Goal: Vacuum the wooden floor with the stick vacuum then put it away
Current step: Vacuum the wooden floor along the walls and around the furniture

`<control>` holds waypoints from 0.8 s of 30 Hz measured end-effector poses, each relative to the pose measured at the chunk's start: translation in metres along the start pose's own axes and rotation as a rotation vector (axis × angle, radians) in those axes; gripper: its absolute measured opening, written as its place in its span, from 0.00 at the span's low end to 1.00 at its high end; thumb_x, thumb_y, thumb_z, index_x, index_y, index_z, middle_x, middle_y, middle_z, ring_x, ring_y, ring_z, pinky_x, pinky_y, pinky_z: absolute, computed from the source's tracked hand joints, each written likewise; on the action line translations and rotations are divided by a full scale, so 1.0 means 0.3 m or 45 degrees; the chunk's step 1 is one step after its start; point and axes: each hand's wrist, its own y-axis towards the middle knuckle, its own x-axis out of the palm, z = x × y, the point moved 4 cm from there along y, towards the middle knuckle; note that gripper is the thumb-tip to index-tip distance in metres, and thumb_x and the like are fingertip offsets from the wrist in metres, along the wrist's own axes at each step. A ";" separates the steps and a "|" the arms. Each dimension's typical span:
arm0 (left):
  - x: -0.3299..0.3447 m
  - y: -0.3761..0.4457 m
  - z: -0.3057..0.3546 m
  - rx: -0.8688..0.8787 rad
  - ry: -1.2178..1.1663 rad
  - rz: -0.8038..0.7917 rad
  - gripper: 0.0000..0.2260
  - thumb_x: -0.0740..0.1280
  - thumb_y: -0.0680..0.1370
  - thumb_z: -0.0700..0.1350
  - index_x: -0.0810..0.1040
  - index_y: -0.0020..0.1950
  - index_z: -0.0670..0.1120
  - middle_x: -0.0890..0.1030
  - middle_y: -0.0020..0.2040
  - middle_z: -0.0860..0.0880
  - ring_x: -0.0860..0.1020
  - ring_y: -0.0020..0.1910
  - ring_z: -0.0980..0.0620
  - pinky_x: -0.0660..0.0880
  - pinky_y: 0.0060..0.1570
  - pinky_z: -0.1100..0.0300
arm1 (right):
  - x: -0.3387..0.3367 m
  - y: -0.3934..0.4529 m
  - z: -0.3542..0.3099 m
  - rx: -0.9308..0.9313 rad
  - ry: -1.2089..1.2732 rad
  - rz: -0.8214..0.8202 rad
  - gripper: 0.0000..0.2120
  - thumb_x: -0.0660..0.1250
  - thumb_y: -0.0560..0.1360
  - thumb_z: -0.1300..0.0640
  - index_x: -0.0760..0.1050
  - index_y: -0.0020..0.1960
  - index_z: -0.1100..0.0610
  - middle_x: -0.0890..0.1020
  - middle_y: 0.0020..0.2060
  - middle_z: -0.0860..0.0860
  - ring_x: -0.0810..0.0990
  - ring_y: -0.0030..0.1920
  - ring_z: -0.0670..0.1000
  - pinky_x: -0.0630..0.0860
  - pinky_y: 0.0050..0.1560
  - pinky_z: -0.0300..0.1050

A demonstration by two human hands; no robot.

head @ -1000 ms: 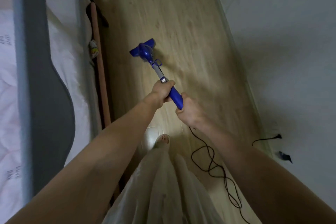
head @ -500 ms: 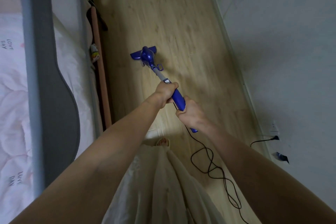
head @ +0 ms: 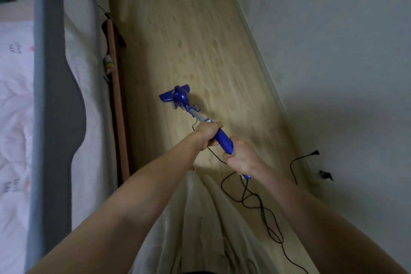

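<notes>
Gripping blue plastic stick vacuum (head: pixel 222 138) — left hand (head: pixel 208 134) leading, right hand (head: pixel 241 158) trailing; shaft running forward-left toward floor head (head: pixel 175 95).

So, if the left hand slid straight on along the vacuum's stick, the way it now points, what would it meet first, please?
Probably the small blue hook on the grey tube just beyond the left hand, before the blue floor head; depth is hard to judge.

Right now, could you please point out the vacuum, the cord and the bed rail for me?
vacuum (head: pixel 224 140): head view, on its blue handle between the hands.
cord (head: pixel 264 209): head view, on the black loops on the floor.
bed rail (head: pixel 55 87): head view, on its grey padded side.
</notes>
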 end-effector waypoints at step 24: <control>0.129 -0.071 -0.017 0.050 0.032 -0.074 0.07 0.63 0.80 0.43 0.68 0.44 0.43 0.74 0.36 0.46 0.77 0.34 0.52 0.80 0.38 0.59 | -0.099 -0.088 0.074 0.048 -0.108 0.004 0.08 0.64 0.76 0.59 0.69 0.53 0.58 0.78 0.41 0.57 0.75 0.27 0.53 0.73 0.27 0.43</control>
